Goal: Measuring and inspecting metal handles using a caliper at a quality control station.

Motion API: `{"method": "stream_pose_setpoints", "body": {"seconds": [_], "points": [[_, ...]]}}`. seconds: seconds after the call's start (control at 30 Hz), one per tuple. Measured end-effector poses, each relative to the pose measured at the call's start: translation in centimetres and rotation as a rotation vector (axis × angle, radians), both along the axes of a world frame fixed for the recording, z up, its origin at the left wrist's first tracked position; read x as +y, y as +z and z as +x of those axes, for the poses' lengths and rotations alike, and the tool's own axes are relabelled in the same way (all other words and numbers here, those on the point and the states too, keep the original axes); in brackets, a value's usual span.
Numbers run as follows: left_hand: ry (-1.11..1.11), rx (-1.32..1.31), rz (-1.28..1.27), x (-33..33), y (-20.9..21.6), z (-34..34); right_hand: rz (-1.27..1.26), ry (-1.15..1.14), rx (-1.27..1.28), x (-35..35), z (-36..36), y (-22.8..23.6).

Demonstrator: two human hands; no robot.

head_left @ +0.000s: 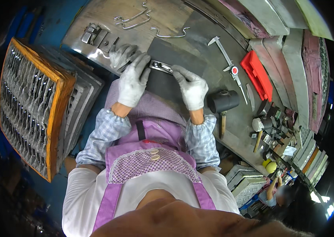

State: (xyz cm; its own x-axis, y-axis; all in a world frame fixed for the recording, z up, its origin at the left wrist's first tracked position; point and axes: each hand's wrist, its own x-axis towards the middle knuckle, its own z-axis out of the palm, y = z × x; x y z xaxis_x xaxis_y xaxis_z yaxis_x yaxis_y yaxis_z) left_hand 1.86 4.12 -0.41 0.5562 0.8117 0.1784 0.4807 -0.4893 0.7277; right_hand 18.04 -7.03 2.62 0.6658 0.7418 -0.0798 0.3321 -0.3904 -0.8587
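A small, shiny, oblong metal fitting (161, 66) with a slot in its face lies over a dark mat (166, 48) near the table's front edge. My right hand (192, 87), in a white glove, pinches its right end between thumb and fingers. My left hand (132, 82), also gloved, has its fingers stretched out, with the tips at the fitting's left end. Whether they touch it I cannot tell. A crumpled grey glove (122, 56) rests just beyond my left hand. Right of my right hand lies a black rubber mallet (223, 101).
Bent metal rods (170, 36) lie at the back. A metal block fixture (96, 38) sits at the back left. To the right are a caliper (230, 67) and a red tray (257, 75). An orange-edged crate (52, 118) of wrapped metal parts stands left. Another person (270, 194) works lower right.
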Motion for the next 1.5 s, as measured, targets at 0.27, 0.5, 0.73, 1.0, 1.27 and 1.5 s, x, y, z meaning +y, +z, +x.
{"method": "stream_pose_setpoints", "body": {"seconds": [0.27, 0.5, 0.73, 1.0, 1.27, 1.5], "points": [[-0.142, 0.041, 0.166, -1.7, -2.8, 2.1, -0.131, 0.097, 0.002, -0.3, 1.9, -0.5], [-0.163, 0.075, 0.219, -2.5, -4.0, 2.9, 0.295, -0.247, 0.012, -5.2, 1.9, -7.9], [-0.155, 0.087, 0.228, -2.9, -4.4, 3.2, 0.345, -0.245, -0.125, -4.8, 2.2, -8.4], [-0.153, 0.126, 0.235, -3.0, -4.0, 3.4, 0.161, -0.048, -0.446, -5.2, 2.3, -8.6], [-0.022, 0.296, 0.380, -2.5, 1.4, 3.3, 0.025, -0.060, -0.106, -7.1, 4.6, -0.4], [-0.215, 0.116, 0.250, -2.7, 4.5, 5.6, -0.706, -0.022, -0.699, -8.6, 21.9, -3.1]]}}
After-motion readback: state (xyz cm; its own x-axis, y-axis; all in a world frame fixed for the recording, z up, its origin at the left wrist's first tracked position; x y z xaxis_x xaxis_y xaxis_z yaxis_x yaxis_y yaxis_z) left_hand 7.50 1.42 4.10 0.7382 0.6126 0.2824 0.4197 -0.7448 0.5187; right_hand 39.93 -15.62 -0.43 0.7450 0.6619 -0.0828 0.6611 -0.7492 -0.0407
